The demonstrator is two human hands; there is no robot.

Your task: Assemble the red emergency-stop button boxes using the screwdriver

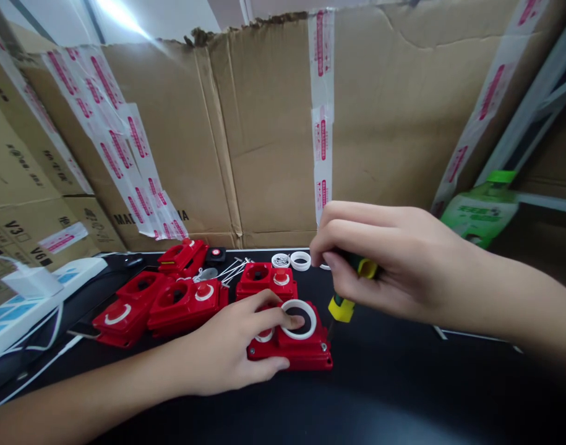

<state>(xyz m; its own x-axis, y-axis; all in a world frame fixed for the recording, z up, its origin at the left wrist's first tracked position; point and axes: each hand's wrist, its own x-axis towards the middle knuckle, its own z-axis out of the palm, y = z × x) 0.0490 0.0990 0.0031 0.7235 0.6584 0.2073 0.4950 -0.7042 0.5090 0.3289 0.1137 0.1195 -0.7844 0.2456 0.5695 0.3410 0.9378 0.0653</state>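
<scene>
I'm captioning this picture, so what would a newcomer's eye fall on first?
Probably the red box under the left hand, near the centre, with a white ring on top. To its right, the right hand grips a green-and-yellow screwdriver. More red boxes sit behind and to the left, before a cardboard wall.

Source: white lamp (120,13), upper left; glare streaks down toward the cardboard (273,136). Mid-level light, dimmer at right edge. Pale sheen on the black table (385,411); small glint on a screw (324,347) of the front red box (301,360). Wide-angle stretch toward the sides; bottle (482,213) print soft.
</scene>
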